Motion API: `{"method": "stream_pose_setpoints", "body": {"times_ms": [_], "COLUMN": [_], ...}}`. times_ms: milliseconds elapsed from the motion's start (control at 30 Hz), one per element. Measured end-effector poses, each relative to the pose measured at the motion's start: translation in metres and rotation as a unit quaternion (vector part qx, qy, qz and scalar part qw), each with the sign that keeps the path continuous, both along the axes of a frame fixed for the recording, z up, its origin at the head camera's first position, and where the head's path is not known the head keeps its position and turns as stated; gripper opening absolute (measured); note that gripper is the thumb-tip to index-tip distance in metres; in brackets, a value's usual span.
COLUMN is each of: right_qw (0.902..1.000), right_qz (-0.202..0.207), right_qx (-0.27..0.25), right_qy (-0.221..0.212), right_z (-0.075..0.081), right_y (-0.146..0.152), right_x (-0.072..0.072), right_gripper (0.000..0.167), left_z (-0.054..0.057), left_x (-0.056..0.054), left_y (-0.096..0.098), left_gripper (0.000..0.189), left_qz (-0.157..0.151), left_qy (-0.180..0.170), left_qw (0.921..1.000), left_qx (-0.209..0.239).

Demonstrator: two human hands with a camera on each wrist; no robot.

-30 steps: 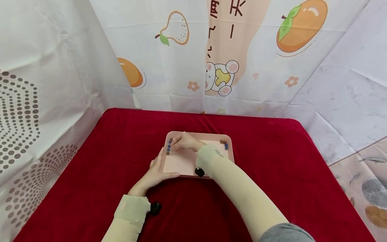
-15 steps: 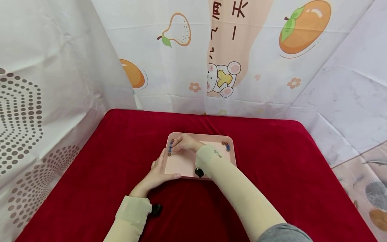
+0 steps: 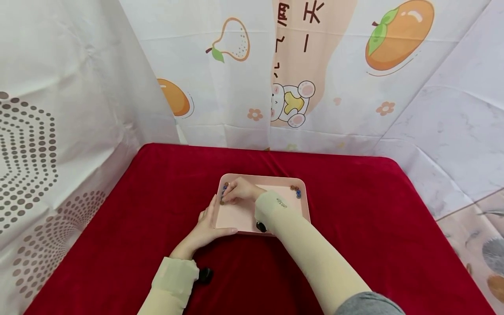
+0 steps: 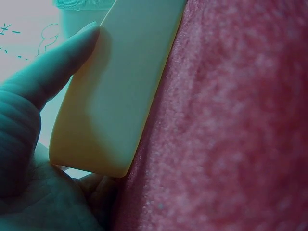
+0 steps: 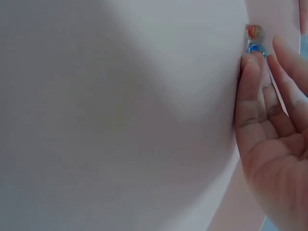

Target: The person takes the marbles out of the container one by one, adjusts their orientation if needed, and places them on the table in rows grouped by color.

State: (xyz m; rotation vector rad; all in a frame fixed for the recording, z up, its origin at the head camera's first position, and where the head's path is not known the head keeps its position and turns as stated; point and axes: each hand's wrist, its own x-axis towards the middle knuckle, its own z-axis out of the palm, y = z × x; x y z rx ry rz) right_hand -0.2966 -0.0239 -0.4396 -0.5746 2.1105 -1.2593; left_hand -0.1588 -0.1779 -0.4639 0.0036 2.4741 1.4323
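A pink rectangular tray lies on the red cloth. My left hand is at its near-left corner, fingers straight along the left side and thumb along the front; the left wrist view shows the thumb across the rim. Over the tray's left end, my right hand has thumb and fingertips together at a blue glass marble, partly covered by them. An orange-brown marble sits right beside it. More marbles line that left side, brown ones at the ends and blue ones between, some hidden by the hand.
At the tray's right end lie brown marbles and blue marbles in a bent row. The red cloth covers the table. White printed curtains hang behind and at the sides.
My right hand has shifted slightly towards the near end of the left row of marbles. My left hand has stayed at the tray's corner. The whole head view has drifted slightly.
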Motion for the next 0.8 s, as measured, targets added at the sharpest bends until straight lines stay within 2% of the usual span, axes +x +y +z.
{"method": "stream_pose_setpoints", "body": {"times_ms": [400,800], "right_qw": [0.9982,0.9870], "right_qz": [0.032,0.083], "right_qx": [0.002,0.011], "right_qy": [0.051,0.137], "right_z": [-0.007,-0.014], "right_y": [0.003,0.001], "right_x": [0.002,0.002], "right_gripper": [0.020,0.018], "left_z": [0.002,-0.002], "left_x": [-0.001,-0.001], "left_y": [0.002,0.001], "left_gripper": [0.126,0.126], "left_qz": [-0.003,-0.003], "left_qy": [0.002,0.008], "left_qw": [1.0000,0.9999], "left_qx": [0.007,0.006]}}
